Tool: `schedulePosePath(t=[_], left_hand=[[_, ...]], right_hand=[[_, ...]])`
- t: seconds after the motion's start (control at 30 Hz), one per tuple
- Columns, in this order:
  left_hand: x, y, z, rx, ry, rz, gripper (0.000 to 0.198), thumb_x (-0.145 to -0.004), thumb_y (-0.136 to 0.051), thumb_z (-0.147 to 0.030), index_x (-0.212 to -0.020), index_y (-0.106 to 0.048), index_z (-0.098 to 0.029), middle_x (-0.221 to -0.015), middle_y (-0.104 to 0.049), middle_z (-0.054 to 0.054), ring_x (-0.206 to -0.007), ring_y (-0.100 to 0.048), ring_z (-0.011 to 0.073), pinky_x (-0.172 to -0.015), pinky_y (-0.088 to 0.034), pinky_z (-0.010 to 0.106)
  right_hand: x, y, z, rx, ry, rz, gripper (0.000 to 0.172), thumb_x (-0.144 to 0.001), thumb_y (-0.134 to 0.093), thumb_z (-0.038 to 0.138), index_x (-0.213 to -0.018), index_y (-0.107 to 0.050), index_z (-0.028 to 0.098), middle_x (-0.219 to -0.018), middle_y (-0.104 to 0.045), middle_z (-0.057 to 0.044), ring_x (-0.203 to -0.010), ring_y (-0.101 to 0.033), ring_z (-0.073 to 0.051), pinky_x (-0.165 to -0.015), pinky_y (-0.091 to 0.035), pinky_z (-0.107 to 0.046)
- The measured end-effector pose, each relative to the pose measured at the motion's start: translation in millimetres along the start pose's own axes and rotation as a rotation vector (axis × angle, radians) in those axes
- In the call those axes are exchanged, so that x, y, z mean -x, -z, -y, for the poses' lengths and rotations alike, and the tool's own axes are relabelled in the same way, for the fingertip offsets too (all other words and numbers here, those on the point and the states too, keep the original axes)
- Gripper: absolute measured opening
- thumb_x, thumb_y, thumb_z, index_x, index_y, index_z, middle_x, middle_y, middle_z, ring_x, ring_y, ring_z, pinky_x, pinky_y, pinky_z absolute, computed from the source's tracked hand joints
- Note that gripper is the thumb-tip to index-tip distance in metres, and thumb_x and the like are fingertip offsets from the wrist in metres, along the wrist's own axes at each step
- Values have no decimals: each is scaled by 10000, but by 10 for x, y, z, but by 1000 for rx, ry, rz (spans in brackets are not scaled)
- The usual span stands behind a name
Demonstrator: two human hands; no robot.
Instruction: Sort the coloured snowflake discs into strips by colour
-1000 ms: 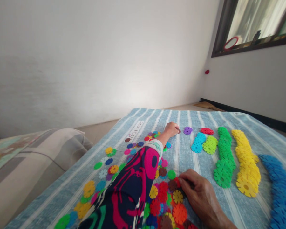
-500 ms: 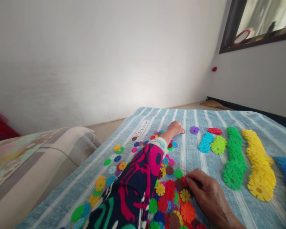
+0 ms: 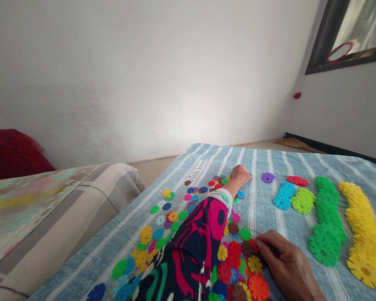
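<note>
My left hand (image 3: pixel 241 174) reaches far out over a blue striped blanket (image 3: pixel 263 156), its fingers closed and resting on the cloth just left of a purple disc (image 3: pixel 268 177). What it holds, if anything, is hidden. My patterned sleeve (image 3: pixel 194 246) lies across a loose pile of coloured plastic discs (image 3: pixel 235 261). My right hand (image 3: pixel 285 265) rests on the right edge of that pile, with fingers curled down onto red and brown discs. Sorted rows lie to the right: red (image 3: pixel 297 180), teal (image 3: pixel 283 195), light green (image 3: pixel 302 200), green (image 3: pixel 327 221), yellow (image 3: pixel 363 234).
More discs are scattered left of my sleeve (image 3: pixel 150 234). A striped cushion (image 3: pixel 65 209) lies at the left, with a red cloth (image 3: pixel 12 150) behind it. White walls stand behind, with a dark window frame (image 3: pixel 347 37) at the upper right.
The view has swung left: the blue row has left the frame at the right and the red cloth has come in. Both hands stay where they were on the blanket.
</note>
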State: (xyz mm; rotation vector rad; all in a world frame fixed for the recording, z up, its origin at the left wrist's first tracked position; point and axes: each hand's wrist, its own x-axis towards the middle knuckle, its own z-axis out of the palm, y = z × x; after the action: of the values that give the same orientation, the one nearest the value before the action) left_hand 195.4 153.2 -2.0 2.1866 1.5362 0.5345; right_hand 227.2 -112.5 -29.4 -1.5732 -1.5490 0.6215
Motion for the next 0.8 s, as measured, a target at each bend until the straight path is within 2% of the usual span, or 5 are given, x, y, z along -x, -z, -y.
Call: schedulePosePath(t=[0.2,0.43,0.6,0.8], left_hand=[[-124,24,20,29,36,-4,173,-656,-717,-255,-797,-711,-154,-716,-712,67,-724,-671,181,-614,-491,215],[-272,86,40,45,-44,64,92,-659,-720,-203,-718,-703,-135,-631,-688,43,-634,-649,143,-587,-486,202],[-312,94,13,52,-88,99,104,-666,-698,-167,-761,-718,-130,-628,-689,42,-578,-633,133,-567,-485,211],[-374,76,-61,48,-164,125,109,-681,-718,-185,-768,-707,-120,-689,-691,37,-672,-647,157,-642,-505,250]], right_hand=[[-25,-13,-8,-7,-11,-3,313,-854,-475,441,-722,-670,235,-671,-646,3,-628,-601,-142,-552,-451,-198],[-25,8,62,-23,-1,-9,335,-872,-467,436,-719,-681,227,-691,-651,-12,-642,-597,-145,-568,-449,-205],[-23,1,65,-9,-7,-13,327,-871,-467,433,-721,-674,229,-675,-633,-10,-628,-582,-146,-557,-439,-216],[-29,-1,58,4,-16,-12,308,-869,-471,420,-713,-652,227,-667,-618,-1,-632,-573,-142,-561,-428,-218]])
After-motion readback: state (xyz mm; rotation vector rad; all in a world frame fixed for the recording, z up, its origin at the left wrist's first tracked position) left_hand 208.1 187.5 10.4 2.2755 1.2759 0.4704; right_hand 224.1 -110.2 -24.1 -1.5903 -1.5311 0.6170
